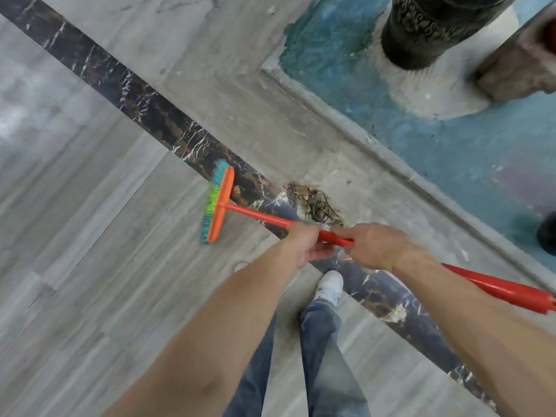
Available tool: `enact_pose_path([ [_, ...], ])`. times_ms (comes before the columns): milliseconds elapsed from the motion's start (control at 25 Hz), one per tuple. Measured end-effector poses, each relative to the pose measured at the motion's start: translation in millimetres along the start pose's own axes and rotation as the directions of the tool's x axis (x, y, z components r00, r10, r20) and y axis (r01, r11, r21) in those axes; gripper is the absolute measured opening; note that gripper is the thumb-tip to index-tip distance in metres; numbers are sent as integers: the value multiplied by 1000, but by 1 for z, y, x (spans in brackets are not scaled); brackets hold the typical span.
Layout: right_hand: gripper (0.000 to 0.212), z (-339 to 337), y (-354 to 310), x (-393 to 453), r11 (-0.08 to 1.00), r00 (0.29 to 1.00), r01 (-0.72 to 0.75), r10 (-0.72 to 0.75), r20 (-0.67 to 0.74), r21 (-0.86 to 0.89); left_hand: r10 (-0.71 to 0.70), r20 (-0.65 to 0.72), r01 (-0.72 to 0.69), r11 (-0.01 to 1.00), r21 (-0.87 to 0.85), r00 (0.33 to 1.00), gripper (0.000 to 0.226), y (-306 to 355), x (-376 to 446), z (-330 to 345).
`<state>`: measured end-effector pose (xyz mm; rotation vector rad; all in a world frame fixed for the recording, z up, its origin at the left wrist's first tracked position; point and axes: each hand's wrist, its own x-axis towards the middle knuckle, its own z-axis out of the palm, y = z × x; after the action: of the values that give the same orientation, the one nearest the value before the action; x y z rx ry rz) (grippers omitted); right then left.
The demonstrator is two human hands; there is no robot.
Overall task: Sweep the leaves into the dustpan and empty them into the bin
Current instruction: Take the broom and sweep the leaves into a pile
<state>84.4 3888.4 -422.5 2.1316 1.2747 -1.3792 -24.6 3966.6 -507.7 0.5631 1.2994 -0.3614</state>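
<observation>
One heap of dry brown leaves (313,204) is lying on the pale grey stone floor (90,224), at the edge of a dark, white-veined marble strip (144,106) that is running diagonally across the view. One broom (221,204) is reaching out over the floor, its orange head with green and turquoise bristles sitting to the left of the heap and apart from it, partly over the dark strip. Its red handle is slanting back past the near edge of the leaves and out toward the lower right, where its wider end is showing. Two bare hands are holding that handle close together. The left hand (304,243) is wrapping its fingers around the shaft nearer the head, knuckles up, forearm stretching in from the lower left. The right hand (376,246) is gripping the shaft just behind it, back of the hand facing up, forearm coming in from the lower right and crossing over the handle. Below the hands, two legs in blue jeans (325,356) are standing on the floor, with one white shoe (331,285) planted at the dark strip. Beyond the leaves, a raised grey kerb (361,127) is bordering a blue-painted surface (451,152). One dark ornamented column (427,28) is rising from a pale round base at the top right.
</observation>
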Motion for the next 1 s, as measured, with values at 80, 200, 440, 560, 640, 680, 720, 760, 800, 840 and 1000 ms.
enact_pose_path([
  [80,45,-10,44,-44,993,993,-115,116,25,-30,-46,81,41,997,59,996,20,-7,-10,65],
  [200,46,1,106,-118,960,961,-275,275,-2,-46,-105,191,62,974,216,976,29,-27,-35,154],
  [440,45,42,147,-219,870,898,-426,439,4,249,-95,171,16,911,413,981,9,-78,-89,245],
  [560,45,51,135,-214,815,910,-350,412,-38,461,-25,69,-15,855,519,997,9,-69,-87,228],
  [640,42,58,119,-172,762,901,-307,426,-84,570,80,-19,-54,810,584,997,8,-44,-64,207],
  [680,41,61,111,-145,727,896,-288,434,-92,623,121,-45,-70,793,606,992,8,-31,-47,197],
  [720,39,66,104,-118,686,898,-259,430,-90,680,153,-62,-81,773,629,986,6,-22,-30,188],
  [760,37,77,101,-94,647,900,-246,429,-77,721,169,-69,-83,750,657,983,7,-19,-15,183],
  [800,37,89,99,-80,621,896,-256,441,-59,741,161,-66,-73,726,684,985,12,-24,-1,179],
  [840,38,104,102,-76,600,885,-286,464,-34,747,142,-60,-54,686,726,988,25,-36,10,177],
  [1000,44,186,102,-135,413,838,-394,529,136,821,-22,22,-9,479,878,1000,46,-129,5,187],
])
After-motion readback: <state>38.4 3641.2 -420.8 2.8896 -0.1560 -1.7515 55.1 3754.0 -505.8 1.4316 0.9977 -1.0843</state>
